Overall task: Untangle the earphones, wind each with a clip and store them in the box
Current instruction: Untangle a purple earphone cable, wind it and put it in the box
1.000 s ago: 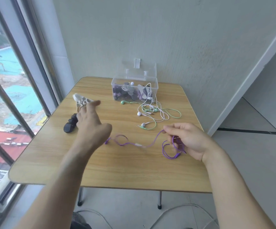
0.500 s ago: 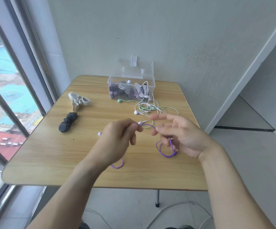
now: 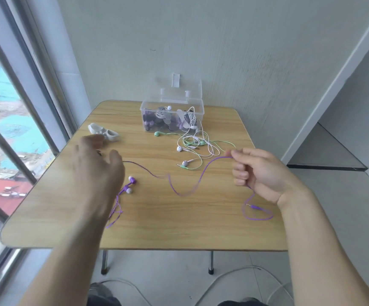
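The purple earphones lie stretched across the table, with the two earbuds (image 3: 131, 184) beside my left wrist and the plug (image 3: 255, 206) below my right hand. My right hand (image 3: 258, 173) has curled fingers and pinches the purple cord (image 3: 203, 173) at its thumb tip. The cord runs through the fist. My left hand (image 3: 96, 164) hovers with spread fingers at the table's left side, and the cord passes behind its thumb. White clips (image 3: 104, 132) lie just beyond its fingertips. The clear box (image 3: 172, 117) stands open at the back, with wound earphones inside.
A tangle of white and green earphones (image 3: 195, 146) lies in front of the box on the wooden table (image 3: 179, 230). A window runs along the left, a wall stands behind, and a doorway is at the right. A white cable lies on the floor.
My hands were close together on the purple cord half a second ago. They have since moved apart, the left swinging toward the clips and the right going right, which draws the cord out long.
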### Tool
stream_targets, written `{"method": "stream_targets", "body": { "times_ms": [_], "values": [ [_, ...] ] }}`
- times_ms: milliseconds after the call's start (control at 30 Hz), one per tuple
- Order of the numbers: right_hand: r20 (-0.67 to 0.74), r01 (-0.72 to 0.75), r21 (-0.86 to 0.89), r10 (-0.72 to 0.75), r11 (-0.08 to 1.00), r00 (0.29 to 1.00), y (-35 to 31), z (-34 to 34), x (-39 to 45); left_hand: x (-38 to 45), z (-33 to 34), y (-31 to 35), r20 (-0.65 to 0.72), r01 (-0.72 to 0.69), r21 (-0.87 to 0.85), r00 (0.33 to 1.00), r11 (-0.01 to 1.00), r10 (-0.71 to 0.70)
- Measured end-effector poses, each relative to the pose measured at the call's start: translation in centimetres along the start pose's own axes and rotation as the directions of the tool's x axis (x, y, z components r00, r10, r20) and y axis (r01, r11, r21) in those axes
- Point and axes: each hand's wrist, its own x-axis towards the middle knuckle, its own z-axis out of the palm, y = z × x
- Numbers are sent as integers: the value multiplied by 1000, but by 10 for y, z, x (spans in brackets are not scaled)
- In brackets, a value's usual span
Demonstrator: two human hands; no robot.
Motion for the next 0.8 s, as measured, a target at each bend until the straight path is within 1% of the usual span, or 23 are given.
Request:
{"method": "stream_targets", "body": {
  "times_ms": [33,67,100,133,167,200,233,300,367,400,467,500,567,633,667,700,800],
  "values": [
    [63,-15,70,10,997,998,0,8,-1,-10,1,9,-17,-104,-49,995,993,103],
    [116,-22,134,7,991,993,-1,17,-2,-20,2,19,27,-187,-116,981,975,192],
    [149,-19,198,-11,980,989,-1,28,-3,-30,4,26,139,-210,-192,961,959,238],
    [155,-3,270,-40,963,987,0,38,-3,-40,7,33,302,-147,-265,926,953,227],
    [140,21,351,-75,936,987,1,47,-2,-49,12,38,462,-34,-317,867,948,186],
    [119,50,429,-111,902,987,3,55,-1,-56,16,40,577,79,-338,804,938,141],
    [104,74,496,-144,865,984,5,62,-1,-61,21,40,649,166,-350,753,922,111],
    [88,91,583,-174,807,981,8,72,0,-66,30,39,756,257,-351,645,900,111],
    [81,89,623,-178,777,981,10,75,0,-66,33,37,838,260,-325,524,909,150],
    [79,90,634,-180,768,980,10,75,0,-66,33,37,860,246,-318,481,915,169],
    [61,104,630,-183,770,981,9,72,2,-66,31,36,882,229,-318,427,920,199],
    [28,123,607,-176,785,984,9,69,4,-65,30,35,892,237,-315,406,919,201],
    [-81,175,520,-156,836,984,9,61,9,-60,27,35,912,333,-290,379,897,154],
    [-203,230,481,-148,846,968,10,50,15,-52,21,38,913,465,-287,398,838,92],
    [-253,251,500,-138,829,958,10,42,17,-47,18,39,905,491,-295,419,820,75],
    [-296,270,527,-123,806,947,9,34,19,-42,15,37,897,485,-300,437,822,70],
    [-456,349,558,-73,753,887,7,8,25,-28,5,27,892,387,-280,444,879,89]
  ]
}}
